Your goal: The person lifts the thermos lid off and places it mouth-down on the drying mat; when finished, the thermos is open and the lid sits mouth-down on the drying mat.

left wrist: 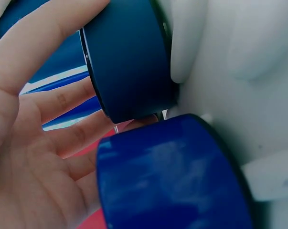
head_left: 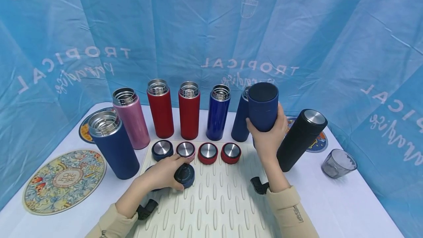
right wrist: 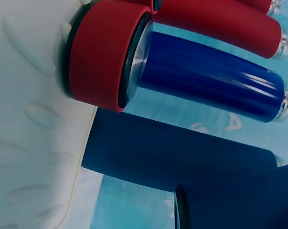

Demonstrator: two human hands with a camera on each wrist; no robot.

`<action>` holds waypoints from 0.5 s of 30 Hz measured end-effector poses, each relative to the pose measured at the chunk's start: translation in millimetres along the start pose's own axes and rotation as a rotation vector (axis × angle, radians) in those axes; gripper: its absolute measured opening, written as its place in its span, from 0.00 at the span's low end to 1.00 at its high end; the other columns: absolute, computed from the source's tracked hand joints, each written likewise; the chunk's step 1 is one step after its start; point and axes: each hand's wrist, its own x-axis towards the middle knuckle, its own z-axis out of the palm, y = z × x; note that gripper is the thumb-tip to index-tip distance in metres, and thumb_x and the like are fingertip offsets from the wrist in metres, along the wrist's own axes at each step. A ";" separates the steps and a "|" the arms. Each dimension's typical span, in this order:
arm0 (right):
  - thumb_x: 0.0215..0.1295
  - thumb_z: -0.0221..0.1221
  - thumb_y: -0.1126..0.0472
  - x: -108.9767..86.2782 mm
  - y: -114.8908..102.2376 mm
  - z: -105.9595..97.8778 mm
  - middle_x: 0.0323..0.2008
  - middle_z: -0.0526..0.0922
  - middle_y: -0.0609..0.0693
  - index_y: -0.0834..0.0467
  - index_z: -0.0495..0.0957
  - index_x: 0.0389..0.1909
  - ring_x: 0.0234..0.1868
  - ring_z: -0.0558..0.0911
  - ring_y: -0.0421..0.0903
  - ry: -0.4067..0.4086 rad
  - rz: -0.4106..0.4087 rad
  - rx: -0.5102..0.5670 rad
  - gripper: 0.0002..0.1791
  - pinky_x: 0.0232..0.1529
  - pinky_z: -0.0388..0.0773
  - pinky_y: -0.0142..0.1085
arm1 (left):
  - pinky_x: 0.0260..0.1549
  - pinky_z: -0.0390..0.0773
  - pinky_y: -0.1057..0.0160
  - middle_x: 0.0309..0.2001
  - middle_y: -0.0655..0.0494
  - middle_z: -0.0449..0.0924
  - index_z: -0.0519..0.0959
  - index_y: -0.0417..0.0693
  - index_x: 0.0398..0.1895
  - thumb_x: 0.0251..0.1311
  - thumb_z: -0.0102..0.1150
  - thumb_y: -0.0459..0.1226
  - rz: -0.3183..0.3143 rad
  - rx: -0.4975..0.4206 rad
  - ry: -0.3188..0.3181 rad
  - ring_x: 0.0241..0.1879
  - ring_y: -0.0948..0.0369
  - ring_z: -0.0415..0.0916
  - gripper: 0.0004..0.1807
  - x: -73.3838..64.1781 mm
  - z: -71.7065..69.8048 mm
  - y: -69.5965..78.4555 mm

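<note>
My right hand (head_left: 271, 137) grips a matte dark blue thermos bottle (head_left: 262, 115), raised above the table with a dark flat end showing at the top. That bottle (right wrist: 239, 200) fills the lower right corner in the right wrist view. My left hand (head_left: 164, 175) pinches a matte dark blue lid (head_left: 184, 175) low over the cream mat, thumb on the near side and fingers on the far side. A glossy blue lid (left wrist: 172, 176) sits close beside it in the left wrist view, mostly hidden under the left hand in the head view.
Lids stand in a row on the ribbed mat (head_left: 211, 216): dark blue (head_left: 162, 150), pink (head_left: 186, 150), two red (head_left: 208, 152). Behind stand several lidless bottles, including a pink one (head_left: 132, 120) and a glossy blue one (head_left: 218, 113). A black bottle (head_left: 299, 139) and glass (head_left: 338, 163) stand right.
</note>
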 end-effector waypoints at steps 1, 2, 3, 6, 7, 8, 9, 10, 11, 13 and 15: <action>0.42 0.72 0.59 -0.5 -0.9 -1.4 0.56 0.68 0.58 0.50 0.60 0.66 0.56 0.66 0.53 -0.018 -0.017 -0.001 0.47 0.55 0.61 0.55 | 0.50 0.73 0.46 0.55 0.42 0.71 0.71 0.42 0.59 0.32 0.78 0.40 0.001 0.001 0.001 0.52 0.46 0.71 0.43 0.0 0.0 0.1; 0.42 0.72 0.59 -1.2 -1.5 -2.9 0.56 0.68 0.58 0.50 0.60 0.66 0.56 0.66 0.54 -0.039 -0.034 -0.007 0.47 0.54 0.62 0.56 | 0.49 0.73 0.46 0.55 0.42 0.71 0.71 0.42 0.59 0.32 0.78 0.41 0.002 0.003 0.000 0.52 0.47 0.71 0.44 0.0 0.2 0.2; 0.41 0.72 0.60 -1.7 -2.3 -4.5 0.55 0.69 0.59 0.50 0.61 0.65 0.55 0.67 0.55 -0.061 -0.058 -0.012 0.47 0.53 0.62 0.56 | 0.49 0.73 0.46 0.55 0.42 0.71 0.71 0.43 0.60 0.32 0.78 0.41 0.003 0.004 0.000 0.52 0.47 0.72 0.44 0.0 0.2 0.3; 0.38 0.73 0.61 -3.1 -3.7 -9.1 0.53 0.71 0.60 0.51 0.63 0.64 0.53 0.68 0.57 -0.134 -0.132 -0.045 0.48 0.51 0.64 0.57 | 0.50 0.73 0.47 0.55 0.42 0.71 0.70 0.44 0.61 0.32 0.78 0.40 0.010 0.007 0.002 0.52 0.47 0.72 0.45 -0.2 0.2 0.8; 0.37 0.74 0.62 -3.5 -4.3 -10.5 0.53 0.71 0.61 0.52 0.63 0.64 0.53 0.68 0.58 -0.159 -0.160 -0.060 0.48 0.51 0.65 0.57 | 0.49 0.73 0.47 0.55 0.42 0.71 0.70 0.44 0.61 0.32 0.78 0.40 0.010 0.010 0.002 0.52 0.47 0.72 0.45 -0.4 0.1 1.2; 0.36 0.74 0.61 -3.8 -4.9 -11.8 0.53 0.72 0.61 0.52 0.64 0.64 0.52 0.69 0.58 -0.185 -0.188 -0.082 0.48 0.50 0.65 0.57 | 0.49 0.73 0.47 0.55 0.42 0.71 0.69 0.44 0.61 0.32 0.78 0.40 0.010 0.012 0.001 0.52 0.47 0.72 0.46 -0.4 0.0 1.4; 0.36 0.74 0.61 -4.0 -5.8 -12.9 0.52 0.73 0.61 0.52 0.64 0.63 0.52 0.69 0.59 -0.209 -0.213 -0.103 0.48 0.50 0.66 0.57 | 0.50 0.73 0.47 0.55 0.42 0.71 0.70 0.43 0.61 0.32 0.78 0.40 0.008 0.013 0.001 0.52 0.47 0.72 0.46 -0.6 -0.3 1.8; 0.35 0.74 0.61 -4.2 -6.5 -13.9 0.51 0.73 0.60 0.52 0.65 0.63 0.51 0.69 0.59 -0.233 -0.232 -0.122 0.48 0.49 0.67 0.57 | 0.50 0.73 0.47 0.55 0.42 0.71 0.70 0.43 0.61 0.32 0.78 0.40 0.007 0.015 -0.001 0.52 0.47 0.71 0.45 -0.5 -0.5 2.1; 0.35 0.75 0.60 -4.3 -7.2 -14.8 0.51 0.73 0.60 0.52 0.65 0.63 0.51 0.69 0.59 -0.254 -0.253 -0.142 0.48 0.48 0.68 0.57 | 0.50 0.73 0.47 0.55 0.42 0.71 0.70 0.43 0.61 0.32 0.78 0.40 0.006 0.017 -0.002 0.52 0.47 0.72 0.45 -0.6 -0.8 2.4; 0.33 0.75 0.60 -4.2 -8.5 -16.6 0.50 0.74 0.60 0.51 0.66 0.62 0.50 0.70 0.59 -0.296 -0.290 -0.176 0.48 0.47 0.70 0.56 | 0.50 0.72 0.47 0.55 0.43 0.72 0.70 0.43 0.61 0.32 0.78 0.40 0.001 0.020 -0.007 0.53 0.47 0.71 0.45 -0.5 -1.2 3.0; 0.32 0.76 0.59 -4.1 -9.3 -18.1 0.49 0.74 0.59 0.51 0.67 0.62 0.50 0.70 0.58 -0.334 -0.324 -0.206 0.48 0.47 0.71 0.55 | 0.51 0.72 0.48 0.55 0.44 0.72 0.69 0.43 0.61 0.32 0.78 0.40 0.000 0.024 -0.011 0.53 0.48 0.71 0.46 -0.1 -1.6 3.4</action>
